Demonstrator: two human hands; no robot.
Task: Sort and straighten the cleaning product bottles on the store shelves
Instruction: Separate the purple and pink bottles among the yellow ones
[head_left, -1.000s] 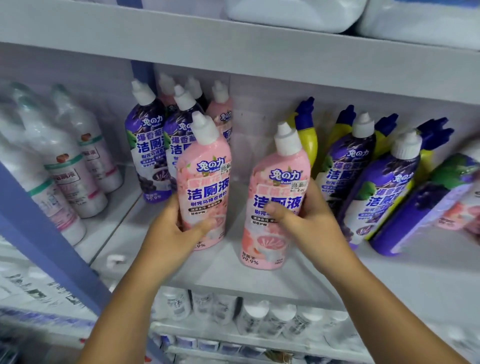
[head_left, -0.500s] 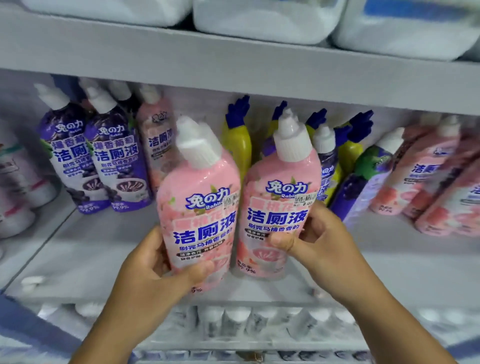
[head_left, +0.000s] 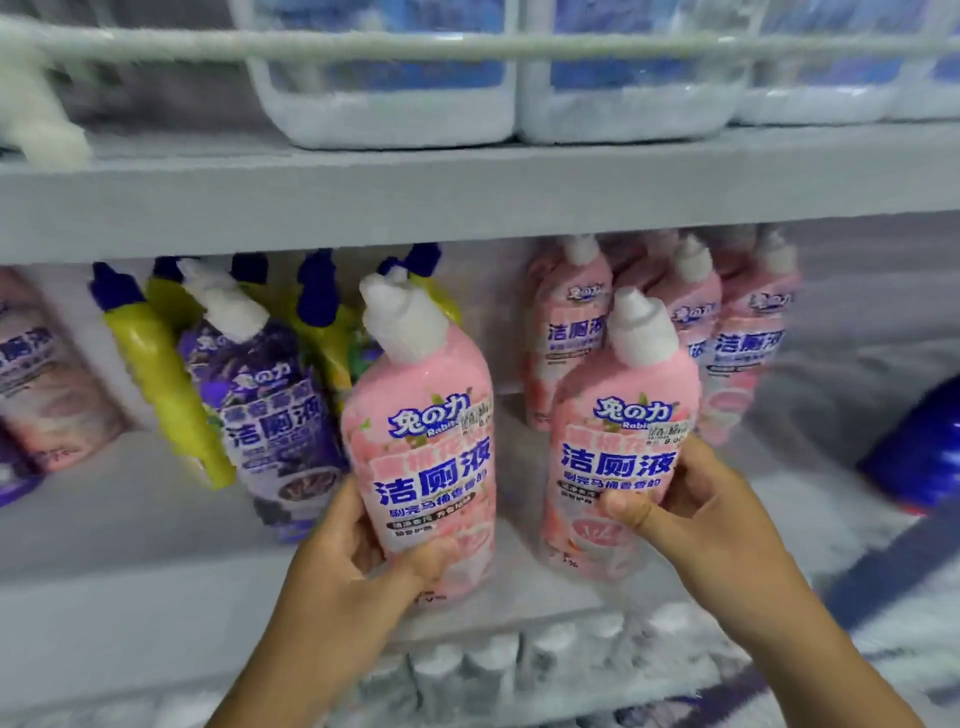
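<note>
Two pink bottles, white caps: left grip (head_left: 358, 545) holds one (head_left: 421, 447), right grip (head_left: 696, 514) other (head_left: 618, 447).

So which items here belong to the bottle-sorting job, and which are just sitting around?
In the job:
left hand holding a pink bottle
right hand holding a second pink bottle
pink group behind
leaning purple bottle

Just there:
white tubs above
blue container, far right
</note>
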